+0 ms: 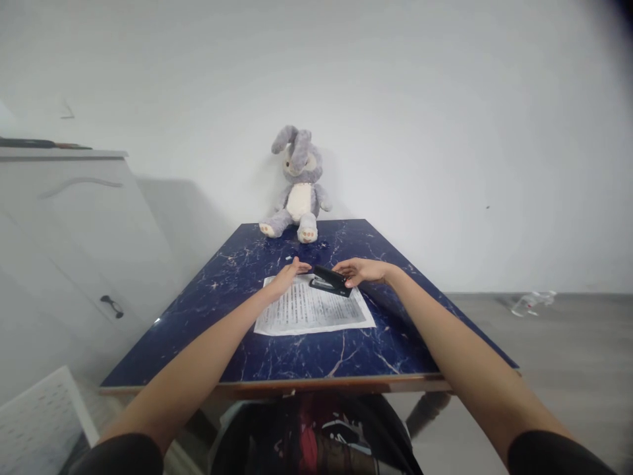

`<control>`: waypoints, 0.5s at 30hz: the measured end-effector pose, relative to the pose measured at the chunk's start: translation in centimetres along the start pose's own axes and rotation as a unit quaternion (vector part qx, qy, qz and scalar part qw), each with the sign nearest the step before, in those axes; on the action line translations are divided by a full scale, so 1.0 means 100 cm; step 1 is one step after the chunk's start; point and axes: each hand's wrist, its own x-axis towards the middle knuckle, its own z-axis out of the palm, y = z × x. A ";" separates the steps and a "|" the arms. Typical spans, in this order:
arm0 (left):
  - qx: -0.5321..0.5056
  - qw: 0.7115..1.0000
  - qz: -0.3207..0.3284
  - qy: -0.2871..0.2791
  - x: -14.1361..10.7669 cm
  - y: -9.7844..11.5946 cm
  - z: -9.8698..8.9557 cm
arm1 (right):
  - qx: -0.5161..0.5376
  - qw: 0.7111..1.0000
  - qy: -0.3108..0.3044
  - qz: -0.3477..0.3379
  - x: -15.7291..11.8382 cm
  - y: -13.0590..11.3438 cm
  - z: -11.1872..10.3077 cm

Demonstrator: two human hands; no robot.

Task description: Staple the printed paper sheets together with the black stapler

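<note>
Stapler (339,284) over far right of paper (316,311); contact unclear. My right hand (363,270) grips one end; my left hand (288,277), open, hovers just beside the other. Step, I judge: positioning it; next move needs steady right grip.

You look through one wide camera on your head, facing forward and down along your forearms (198,363). Your left hand (285,277) and right hand (366,270) fall just below mid-view, well out from the lens; beyond the fingers (304,267) it takes in the plush rabbit (301,198) and wall (445,132), nearer than them the table's front edge (321,385).
</note>
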 end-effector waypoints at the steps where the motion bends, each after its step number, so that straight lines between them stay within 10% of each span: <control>1: -0.010 1.000 -0.005 0.008 0.000 0.001 0.000 | 0.011 1.000 0.002 0.006 0.002 0.002 0.000; 15: -0.031 0.999 -0.006 0.016 0.003 -0.002 -0.003 | -0.194 0.977 0.069 -0.050 0.014 -0.010 0.027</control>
